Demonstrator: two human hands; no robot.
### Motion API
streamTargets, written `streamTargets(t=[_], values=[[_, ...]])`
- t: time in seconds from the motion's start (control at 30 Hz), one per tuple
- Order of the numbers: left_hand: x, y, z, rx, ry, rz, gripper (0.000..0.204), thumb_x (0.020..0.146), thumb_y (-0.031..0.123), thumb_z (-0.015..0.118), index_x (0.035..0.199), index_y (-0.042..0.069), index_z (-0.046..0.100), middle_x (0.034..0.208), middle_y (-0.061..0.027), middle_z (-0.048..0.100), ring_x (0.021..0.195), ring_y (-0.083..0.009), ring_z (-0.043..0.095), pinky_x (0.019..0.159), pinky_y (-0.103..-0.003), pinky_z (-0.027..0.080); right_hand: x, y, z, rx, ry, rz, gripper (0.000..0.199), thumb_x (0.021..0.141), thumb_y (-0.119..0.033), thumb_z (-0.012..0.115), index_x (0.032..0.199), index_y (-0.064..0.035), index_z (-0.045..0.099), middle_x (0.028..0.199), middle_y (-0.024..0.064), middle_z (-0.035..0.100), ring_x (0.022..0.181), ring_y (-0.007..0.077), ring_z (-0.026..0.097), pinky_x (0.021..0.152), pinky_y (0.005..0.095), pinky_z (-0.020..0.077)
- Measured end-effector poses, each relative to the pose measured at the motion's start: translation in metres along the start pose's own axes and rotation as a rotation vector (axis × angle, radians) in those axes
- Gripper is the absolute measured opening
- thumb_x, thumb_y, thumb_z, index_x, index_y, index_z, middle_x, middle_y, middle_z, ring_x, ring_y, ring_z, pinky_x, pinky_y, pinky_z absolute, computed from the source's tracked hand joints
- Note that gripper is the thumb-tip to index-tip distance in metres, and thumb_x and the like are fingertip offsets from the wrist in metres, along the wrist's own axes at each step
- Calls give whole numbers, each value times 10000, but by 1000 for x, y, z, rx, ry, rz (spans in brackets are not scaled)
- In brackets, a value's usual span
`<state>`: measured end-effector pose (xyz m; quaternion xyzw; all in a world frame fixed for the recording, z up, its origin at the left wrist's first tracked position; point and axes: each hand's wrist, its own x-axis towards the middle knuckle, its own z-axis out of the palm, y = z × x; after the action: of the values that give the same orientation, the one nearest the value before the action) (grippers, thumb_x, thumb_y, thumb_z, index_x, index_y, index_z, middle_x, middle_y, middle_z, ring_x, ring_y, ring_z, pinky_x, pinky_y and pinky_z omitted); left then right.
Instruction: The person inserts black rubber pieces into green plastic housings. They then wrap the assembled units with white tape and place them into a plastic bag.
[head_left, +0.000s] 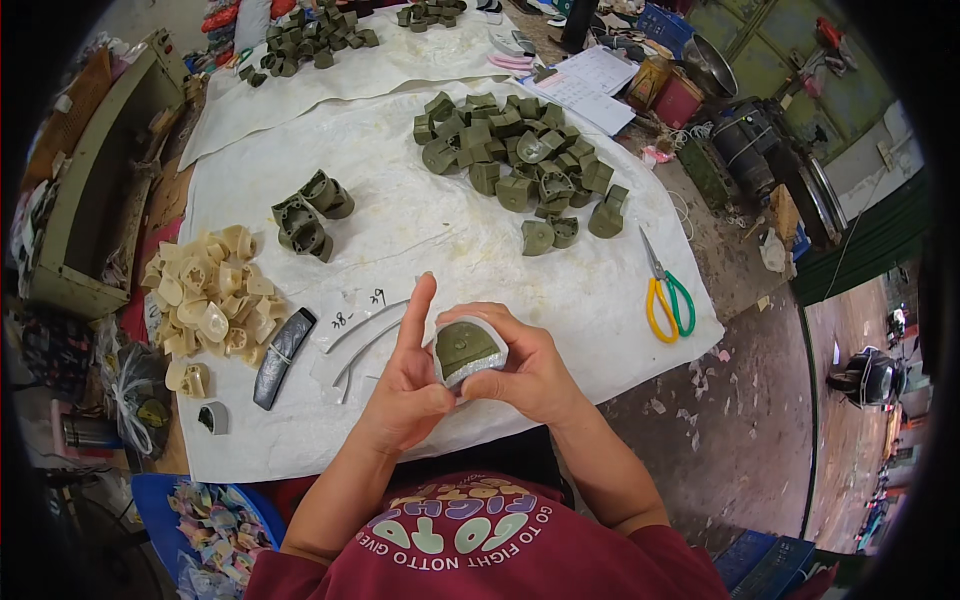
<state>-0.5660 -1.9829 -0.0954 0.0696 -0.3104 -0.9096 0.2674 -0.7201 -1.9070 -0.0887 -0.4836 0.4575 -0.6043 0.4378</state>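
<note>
In the middle of the frame, the left hand [408, 385] and right hand [528, 372] are both gripping a small green block [466, 349] by its edges, which looks hard and light.

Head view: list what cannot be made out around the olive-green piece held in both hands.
- Olive-green piece: its underside and lower edge are hidden by the right hand and left hand.
- Silvery strip along its edge: too small to tell tape from trim.
- Handwriting on the white sheet: too small to read.
- Blue bin: cut off by the dark fisheye rim.
</note>
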Motion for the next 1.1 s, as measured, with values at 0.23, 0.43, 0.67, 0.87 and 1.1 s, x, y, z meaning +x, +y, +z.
streamTargets(t=[0.23, 0.43, 0.67, 0.87, 1.1], values=[[1, 2, 4, -257, 15, -87, 877, 810, 152, 635, 1523, 165, 124, 1342, -167, 446, 1101, -360, 576, 963, -439, 478, 5, -9, 8, -517, 59, -202, 602, 693, -177, 847, 1213, -37, 579, 1163, 56, 545, 1101, 148, 497, 904, 308, 438], [-3, 7, 16, -143, 144, -134, 828, 810, 114, 555, 1524, 161, 138, 1361, -117, 428, 1198, -279, 516, 1013, -420, 439, 14, -21, 3, -176, -174, 9, 629, 646, -180, 847, 1205, -81, 575, 1058, 73, 580, 1053, 239, 540, 885, 332, 452], [-6, 10, 15, -132, 152, -159, 851, 817, 109, 558, 1531, 202, 103, 1356, -86, 432, 1207, -238, 503, 1029, -429, 415, 16, 1, 0, -258, -228, -203, 586, 689, -109, 820, 1211, -48, 561, 1131, 62, 596, 1007, 144, 575, 821, 279, 464], [-4, 11, 19, -94, 172, -71, 866, 840, 138, 546, 1535, 215, 35, 1359, -103, 420, 1194, -236, 509, 1007, -428, 427, 14, -13, 4, -86, -91, -65, 555, 743, -129, 784, 1244, -16, 574, 1303, 164, 564, 1129, 223, 586, 934, 332, 467], [-1, 9, 21, -62, 227, -16, 872, 850, 158, 528, 1532, 216, -11, 1338, -136, 442, 1171, -250, 531, 973, -420, 449, 11, 0, 2, -288, -131, -222, 597, 856, -154, 682, 1390, -34, 442, 1409, 147, 473, 1206, 210, 521, 962, 316, 431]])
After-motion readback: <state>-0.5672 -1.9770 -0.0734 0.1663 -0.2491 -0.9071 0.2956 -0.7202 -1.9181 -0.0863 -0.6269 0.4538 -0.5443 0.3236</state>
